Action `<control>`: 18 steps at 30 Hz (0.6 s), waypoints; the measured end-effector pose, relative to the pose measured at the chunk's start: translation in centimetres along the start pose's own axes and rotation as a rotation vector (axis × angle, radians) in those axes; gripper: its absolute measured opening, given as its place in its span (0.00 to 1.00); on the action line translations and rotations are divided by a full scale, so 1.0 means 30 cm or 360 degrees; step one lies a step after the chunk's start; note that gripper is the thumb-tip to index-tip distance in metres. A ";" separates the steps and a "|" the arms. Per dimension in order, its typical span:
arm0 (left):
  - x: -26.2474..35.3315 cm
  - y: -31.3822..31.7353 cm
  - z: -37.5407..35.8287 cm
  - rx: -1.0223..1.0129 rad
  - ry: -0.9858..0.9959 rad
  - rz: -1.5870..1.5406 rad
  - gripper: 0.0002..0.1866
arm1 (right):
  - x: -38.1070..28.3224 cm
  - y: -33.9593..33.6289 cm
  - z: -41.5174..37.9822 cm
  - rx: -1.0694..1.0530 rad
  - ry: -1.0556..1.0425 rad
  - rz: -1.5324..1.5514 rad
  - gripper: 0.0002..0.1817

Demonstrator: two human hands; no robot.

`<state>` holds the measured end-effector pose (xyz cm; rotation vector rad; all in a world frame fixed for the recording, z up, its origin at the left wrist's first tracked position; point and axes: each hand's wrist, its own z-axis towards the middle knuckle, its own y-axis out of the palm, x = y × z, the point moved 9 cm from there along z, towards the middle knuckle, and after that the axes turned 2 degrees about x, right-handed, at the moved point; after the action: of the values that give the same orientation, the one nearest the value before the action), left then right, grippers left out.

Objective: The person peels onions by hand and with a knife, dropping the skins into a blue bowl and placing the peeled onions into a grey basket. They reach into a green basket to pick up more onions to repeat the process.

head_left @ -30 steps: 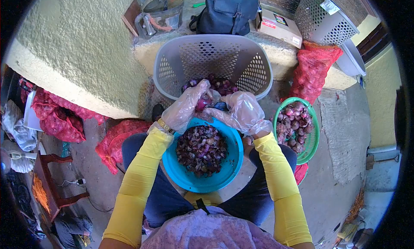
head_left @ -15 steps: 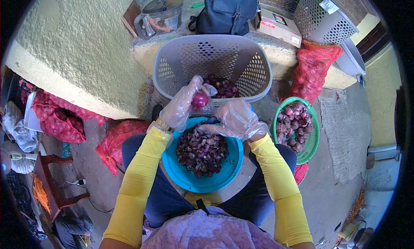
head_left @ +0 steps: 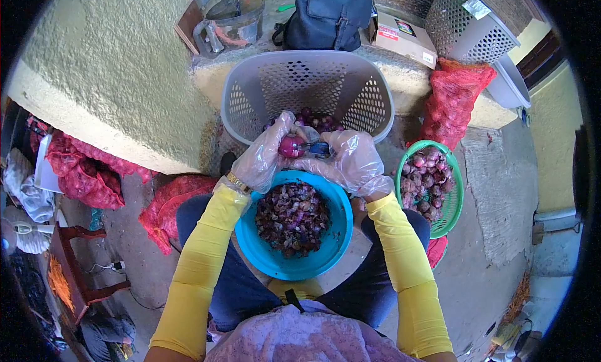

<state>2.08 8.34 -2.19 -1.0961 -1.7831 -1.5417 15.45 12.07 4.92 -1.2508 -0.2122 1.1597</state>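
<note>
My left hand [head_left: 261, 156], in a clear plastic glove, is closed around a peeled red onion [head_left: 290, 147]. Facing it, my gloved right hand [head_left: 358, 160] grips a small dark-blue tool [head_left: 319, 149] whose end is against or very near the onion; its blade or tip is hidden. Both hands are above the far rim of a blue basin [head_left: 344, 237], which holds a heap of dark onion skins [head_left: 292, 219]. Just beyond them stands a grey perforated basket [head_left: 307, 64] with several red onions [head_left: 318, 119] at its bottom.
A green basket [head_left: 460, 196] of unpeeled onions sits by my right knee. Red mesh sacks [head_left: 460, 102] stand behind it, and others [head_left: 175, 202] lie at left. On the ledge are a black bag [head_left: 332, 17], a cardboard box [head_left: 404, 39] and a clear container [head_left: 235, 17].
My right hand has risen from low over the basin to the onion, bringing the dark-blue tool up to it. My left hand still holds the onion, almost in place.
</note>
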 end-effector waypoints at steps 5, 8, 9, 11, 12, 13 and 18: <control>-0.006 -0.001 0.001 0.0018 -0.0019 -0.0012 0.29 | -0.024 -0.012 0.005 -0.0030 -0.0002 -0.0012 0.35; 0.016 0.016 -0.007 0.0011 0.0042 0.0033 0.29 | -0.018 -0.017 0.006 0.0001 0.0048 0.0116 0.34; 0.010 0.008 -0.002 0.0011 0.0042 0.0033 0.29 | -0.012 -0.007 0.004 -0.0022 0.0048 0.0072 0.33; -0.021 -0.013 0.012 0.0001 -0.0042 -0.0013 0.30 | 0.000 0.011 0.002 -0.0044 0.0050 0.0030 0.32; -0.016 -0.005 0.007 0.0002 -0.0043 -0.0012 0.30 | -0.001 0.012 0.001 -0.0010 0.0014 0.0046 0.32; -0.006 0.009 0.000 0.0002 -0.0028 -0.0038 0.30 | -0.005 0.008 0.001 0.0024 -0.0022 0.0061 0.32; -0.020 -0.004 0.008 -0.0011 -0.0030 -0.0096 0.29 | -0.046 0.001 0.001 0.0038 -0.0138 -0.0101 0.32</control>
<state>2.32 8.44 -2.78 -1.0723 -1.8402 -1.5787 14.77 11.03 5.51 -1.1659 -0.2995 1.1593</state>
